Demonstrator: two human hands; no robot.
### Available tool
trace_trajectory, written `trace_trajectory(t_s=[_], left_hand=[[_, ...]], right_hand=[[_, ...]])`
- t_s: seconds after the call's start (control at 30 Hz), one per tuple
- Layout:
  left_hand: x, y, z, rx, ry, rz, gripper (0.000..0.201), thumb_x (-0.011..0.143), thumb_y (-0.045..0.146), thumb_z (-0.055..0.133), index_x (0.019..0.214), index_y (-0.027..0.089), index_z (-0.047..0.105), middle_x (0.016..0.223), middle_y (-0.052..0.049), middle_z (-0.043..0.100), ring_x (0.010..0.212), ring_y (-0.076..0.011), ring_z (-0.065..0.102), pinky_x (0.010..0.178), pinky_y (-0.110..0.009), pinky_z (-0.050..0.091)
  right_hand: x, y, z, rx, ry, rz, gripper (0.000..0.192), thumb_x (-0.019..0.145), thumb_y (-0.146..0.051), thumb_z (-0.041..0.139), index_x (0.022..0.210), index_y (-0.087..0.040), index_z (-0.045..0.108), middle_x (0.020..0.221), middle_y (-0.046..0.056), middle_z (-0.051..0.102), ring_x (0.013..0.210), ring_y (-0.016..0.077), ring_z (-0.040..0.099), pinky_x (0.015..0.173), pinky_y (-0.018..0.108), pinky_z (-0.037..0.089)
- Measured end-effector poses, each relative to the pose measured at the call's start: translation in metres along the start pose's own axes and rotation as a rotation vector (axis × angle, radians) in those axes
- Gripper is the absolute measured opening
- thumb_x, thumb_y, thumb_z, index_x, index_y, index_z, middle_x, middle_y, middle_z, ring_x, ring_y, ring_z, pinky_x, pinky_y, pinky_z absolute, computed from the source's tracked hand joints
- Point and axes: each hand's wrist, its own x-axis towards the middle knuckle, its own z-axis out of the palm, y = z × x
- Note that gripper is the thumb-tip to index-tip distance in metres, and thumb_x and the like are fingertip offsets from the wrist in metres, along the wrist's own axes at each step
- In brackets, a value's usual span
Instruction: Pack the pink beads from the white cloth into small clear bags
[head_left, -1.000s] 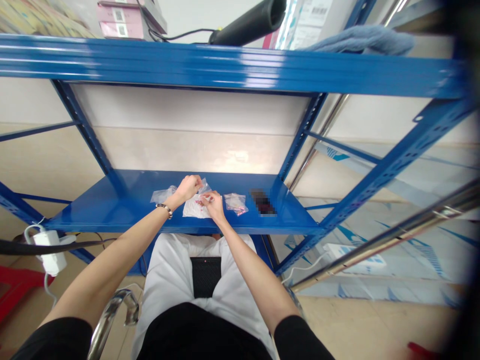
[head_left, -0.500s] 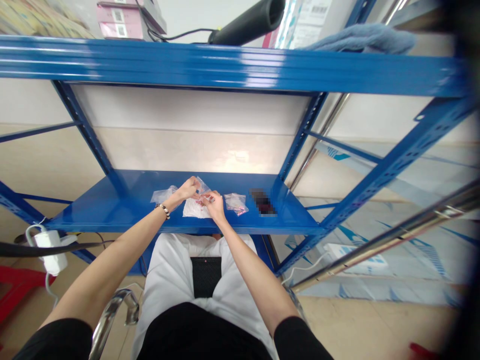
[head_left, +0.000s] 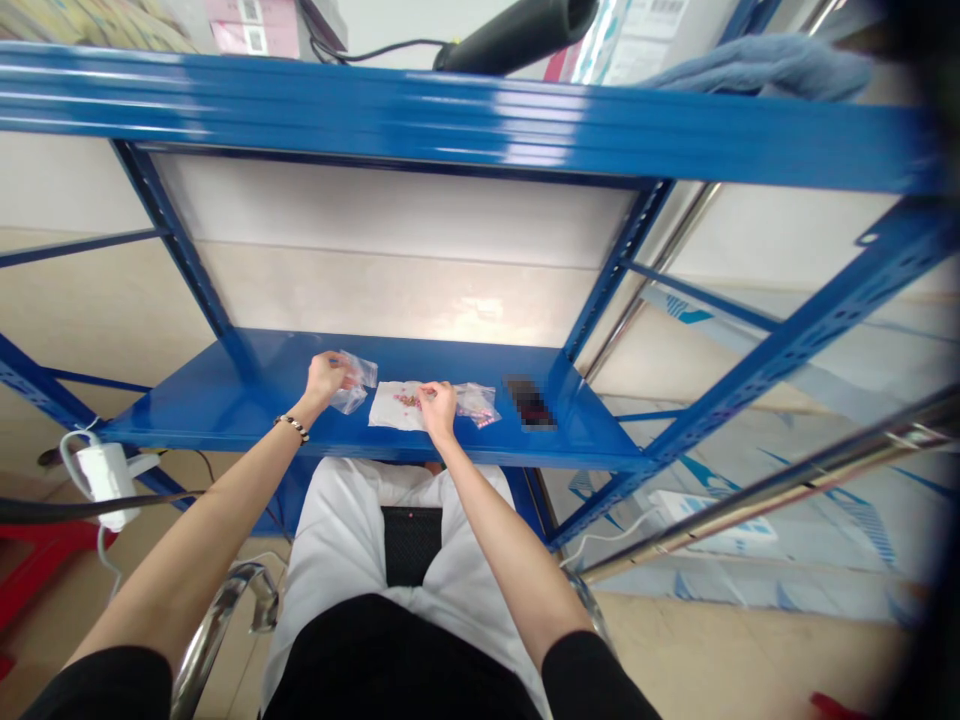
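Over the blue shelf (head_left: 225, 400), the left hand (head_left: 324, 378) pinches a small clear bag (head_left: 358, 372) while the right hand (head_left: 437, 405), fingers curled, picks at small pink pieces (head_left: 407, 400) on the white sheet (head_left: 390, 410).

One head-worn camera looks forward and down from above the seated person's lap, facing the blue shelf (head_left: 225, 400) at arm's length; the upper shelf (head_left: 450, 120) fills the top.
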Motion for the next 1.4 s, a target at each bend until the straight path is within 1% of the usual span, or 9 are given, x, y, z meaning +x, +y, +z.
trace_trajectory(t_s=[0.13, 0.27, 0.43, 0.47, 0.57, 0.67, 0.8, 1.1, 1.4], left_hand=[[0.0, -0.015, -0.027, 0.089, 0.089, 0.009, 0.036, 0.083, 0.018, 0.058, 0.116, 0.004, 0.051, 0.085, -0.015, 0.068, 0.062, -0.022, 0.067, 0.059, -0.037, 0.054], [-0.009, -0.003, -0.04, 0.187, 0.268, 0.128, 0.031, 0.089, 0.023, 0.056, 0.115, 0.007, 0.053, 0.107, -0.02, 0.063, 0.102, -0.0292, 0.062, 0.085, -0.045, 0.049], [-0.104, -0.005, -0.006, 0.213, 0.474, 0.397, 0.024, 0.097, 0.02, 0.037, 0.112, 0.017, 0.056, 0.111, -0.01, 0.06, 0.105, -0.0204, 0.056, 0.092, -0.036, 0.044], [-0.132, -0.016, 0.009, 0.234, 0.424, 0.415, 0.024, 0.097, 0.019, 0.035, 0.107, 0.017, 0.057, 0.101, -0.008, 0.062, 0.095, -0.0186, 0.059, 0.086, -0.033, 0.046], [-0.2, -0.061, 0.06, 0.496, -0.065, 0.306, 0.022, 0.095, 0.018, 0.04, 0.104, 0.02, 0.06, 0.088, -0.004, 0.065, 0.078, -0.0168, 0.062, 0.073, -0.029, 0.047], [-0.226, -0.11, 0.097, 0.697, -0.338, 0.179, 0.033, 0.092, 0.016, 0.045, 0.123, 0.019, 0.053, 0.11, -0.01, 0.063, 0.092, -0.0196, 0.064, 0.079, -0.03, 0.047], [-0.214, -0.147, 0.116, 0.742, -0.476, 0.181, 0.036, 0.088, 0.018, 0.054, 0.124, 0.017, 0.053, 0.121, -0.015, 0.058, 0.111, -0.0257, 0.058, 0.09, -0.034, 0.045], [-0.205, -0.176, 0.133, 0.803, -0.733, 0.214, 0.024, 0.091, 0.012, 0.045, 0.111, 0.016, 0.058, 0.106, -0.014, 0.065, 0.101, -0.0232, 0.064, 0.089, -0.033, 0.046], [-0.222, -0.152, 0.133, 0.872, -0.78, 0.252, 0.046, 0.081, 0.002, 0.046, 0.126, 0.012, 0.05, 0.115, -0.021, 0.062, 0.106, -0.0279, 0.064, 0.091, -0.04, 0.048]], right_hand=[[0.0, 0.004, 0.005, -0.063, -0.003, 0.0, 0.011, 0.076, -0.026, 0.064, 0.073, -0.019, 0.072, 0.077, 0.005, 0.062, 0.081, 0.0214, 0.054, 0.081, 0.032, 0.041], [0.0, 0.004, 0.005, -0.074, -0.009, 0.007, 0.014, 0.078, -0.026, 0.061, 0.075, -0.019, 0.073, 0.079, 0.006, 0.064, 0.082, 0.0213, 0.055, 0.082, 0.032, 0.042], [0.001, 0.001, 0.004, -0.049, 0.018, 0.01, 0.017, 0.081, -0.025, 0.056, 0.081, -0.019, 0.072, 0.081, 0.005, 0.064, 0.082, 0.0208, 0.056, 0.082, 0.032, 0.042], [0.0, 0.001, 0.004, -0.043, 0.026, 0.007, 0.018, 0.081, -0.024, 0.055, 0.082, -0.019, 0.071, 0.08, 0.005, 0.064, 0.081, 0.0205, 0.056, 0.081, 0.032, 0.043], [-0.001, 0.0, 0.003, -0.047, 0.038, -0.007, 0.019, 0.081, -0.021, 0.051, 0.083, -0.019, 0.07, 0.08, 0.004, 0.063, 0.08, 0.0197, 0.055, 0.081, 0.031, 0.042], [-0.004, -0.002, 0.002, -0.063, 0.043, -0.01, 0.021, 0.081, -0.016, 0.047, 0.082, -0.018, 0.068, 0.081, 0.004, 0.062, 0.08, 0.0192, 0.054, 0.081, 0.031, 0.042], [-0.005, -0.007, 0.0, -0.042, 0.05, -0.03, 0.021, 0.083, -0.017, 0.045, 0.079, -0.018, 0.066, 0.08, 0.003, 0.059, 0.078, 0.0177, 0.052, 0.081, 0.03, 0.042], [-0.004, -0.006, 0.001, 0.029, 0.016, -0.021, 0.02, 0.085, -0.015, 0.045, 0.077, -0.018, 0.062, 0.083, 0.002, 0.054, 0.084, 0.0178, 0.051, 0.088, 0.031, 0.04], [-0.004, -0.011, -0.003, -0.018, 0.019, -0.018, 0.019, 0.083, -0.015, 0.047, 0.073, -0.019, 0.063, 0.079, 0.002, 0.055, 0.081, 0.0183, 0.052, 0.085, 0.03, 0.041]])
